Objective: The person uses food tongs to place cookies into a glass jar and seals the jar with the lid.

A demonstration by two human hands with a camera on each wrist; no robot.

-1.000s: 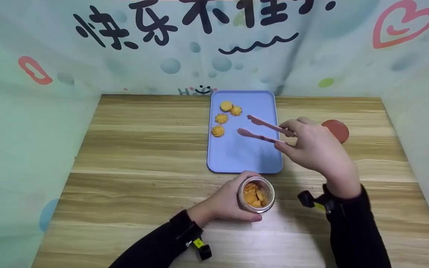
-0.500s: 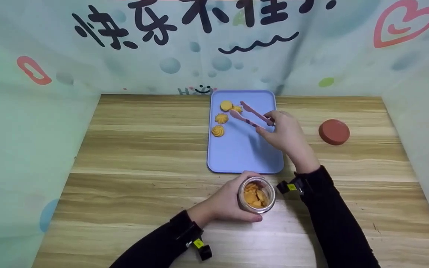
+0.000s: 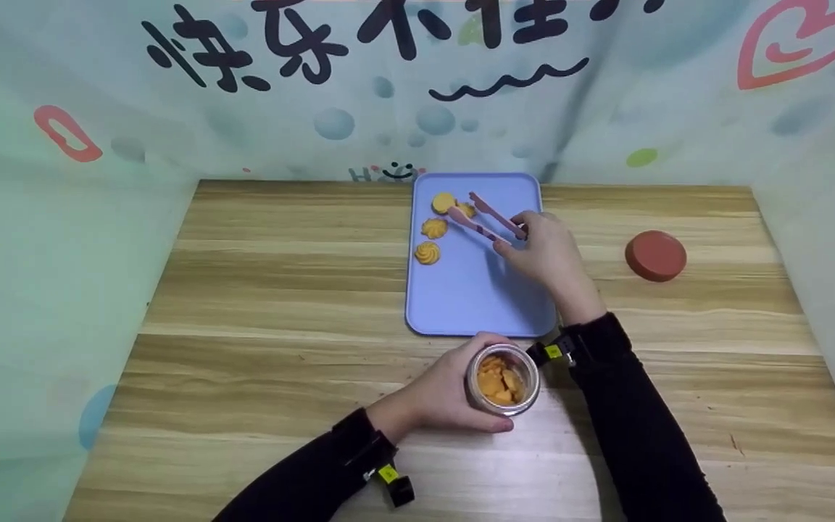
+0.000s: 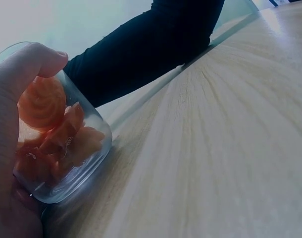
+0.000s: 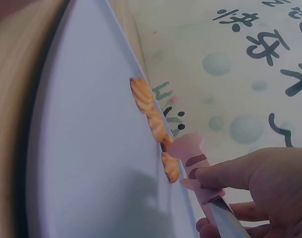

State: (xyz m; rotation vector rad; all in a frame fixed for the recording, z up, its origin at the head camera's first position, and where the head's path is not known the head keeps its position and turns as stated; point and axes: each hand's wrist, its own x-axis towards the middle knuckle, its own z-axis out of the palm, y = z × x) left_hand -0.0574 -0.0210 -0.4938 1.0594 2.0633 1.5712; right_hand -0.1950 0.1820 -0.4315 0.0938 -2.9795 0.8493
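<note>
My left hand [image 3: 450, 391] grips a glass jar [image 3: 536, 395] without a lid, upright on the table. Inside it, orange-yellow cookies [image 4: 81, 141] show through the glass in the left wrist view. My right hand [image 3: 551, 250] holds pink tongs [image 3: 493, 214] over the blue tray [image 3: 475, 297]. The tongs' two arms are spread, their tips around the piped cookie [image 3: 467, 209] at the tray's far left part, partly hidden by them. A round cookie [image 3: 443, 203] lies against it, with a flower-shaped cookie [image 3: 433, 228] and a swirl cookie [image 3: 428, 253] nearer me.
A round red lid [image 3: 656, 256] lies on the wooden table [image 3: 280, 290], right of the tray. Behind the table's far edge hangs a printed cloth [image 3: 258, 130], close to the tray's far end. More cloth walls off both sides.
My right hand has moved left and forward with the tongs, bringing their tips to the piped cookie and uncovering the whole red lid. The left hand keeps its place on the jar.
</note>
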